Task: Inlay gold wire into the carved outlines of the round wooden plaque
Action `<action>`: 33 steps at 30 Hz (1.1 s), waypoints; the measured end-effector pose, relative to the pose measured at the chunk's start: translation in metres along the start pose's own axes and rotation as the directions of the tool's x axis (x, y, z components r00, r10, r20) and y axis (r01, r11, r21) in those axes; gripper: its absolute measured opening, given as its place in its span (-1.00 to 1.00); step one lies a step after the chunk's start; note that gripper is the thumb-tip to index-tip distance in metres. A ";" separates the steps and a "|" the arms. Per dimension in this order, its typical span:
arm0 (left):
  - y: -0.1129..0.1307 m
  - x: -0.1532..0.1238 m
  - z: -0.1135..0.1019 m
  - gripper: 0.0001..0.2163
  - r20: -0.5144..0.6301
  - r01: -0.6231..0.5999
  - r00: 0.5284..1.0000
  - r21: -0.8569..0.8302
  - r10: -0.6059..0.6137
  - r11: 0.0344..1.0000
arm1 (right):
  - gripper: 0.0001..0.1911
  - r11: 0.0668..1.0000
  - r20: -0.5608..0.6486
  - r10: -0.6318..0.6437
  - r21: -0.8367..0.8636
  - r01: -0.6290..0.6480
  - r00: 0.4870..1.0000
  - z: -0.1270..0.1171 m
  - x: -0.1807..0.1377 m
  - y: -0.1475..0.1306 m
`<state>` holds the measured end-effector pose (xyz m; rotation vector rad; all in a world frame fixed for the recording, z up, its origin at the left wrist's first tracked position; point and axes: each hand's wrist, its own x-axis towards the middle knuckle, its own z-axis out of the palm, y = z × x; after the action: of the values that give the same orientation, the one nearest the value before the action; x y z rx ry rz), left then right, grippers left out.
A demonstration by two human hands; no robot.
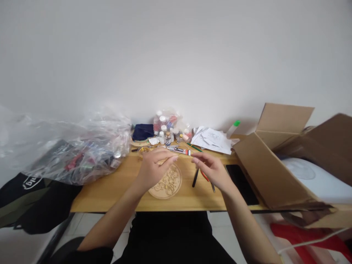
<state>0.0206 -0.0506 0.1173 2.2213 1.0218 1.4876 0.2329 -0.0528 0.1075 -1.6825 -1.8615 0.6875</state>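
Note:
Above the middle of the table, my left hand and my right hand face each other, thumbs and fingers pinched. Between their fingertips runs a very thin gold wire, barely visible. Just beyond the fingertips lies a B-7000 glue tube with a red and white end. Below my left hand is a round wooden disc with gold floral outlines, its upper part partly hidden by the hand. A gold wire spool sits behind my left hand.
Black-handled tool and red-handled pliers lie beside my right hand, near a dark phone. An open cardboard box stands right, a plastic bag left. Small bottles and papers line the wall.

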 end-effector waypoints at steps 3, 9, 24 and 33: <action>0.001 0.010 0.008 -0.87 -0.006 0.014 1.000 -0.058 -0.014 0.998 | -0.73 0.875 -0.119 -0.213 0.419 0.244 0.970 0.012 0.002 -0.027; -0.009 0.016 0.017 -0.82 0.019 0.031 0.999 -0.135 -0.029 0.990 | -0.94 0.627 -0.326 -0.136 0.703 0.336 0.935 0.031 0.023 -0.035; -0.039 -0.006 0.037 -0.75 0.175 0.240 0.962 -0.190 -0.208 0.952 | -0.81 0.584 -0.317 0.158 0.794 0.170 0.935 0.011 0.066 0.011; -0.065 -0.017 0.035 -0.74 0.249 0.328 0.925 -0.147 -0.286 0.933 | -0.80 0.570 -0.276 0.214 0.814 0.110 0.937 0.007 0.071 0.047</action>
<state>0.0223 -0.0112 0.0529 1.9365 1.0531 1.1189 0.2559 0.0222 0.0738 -1.1048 -0.9508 1.0049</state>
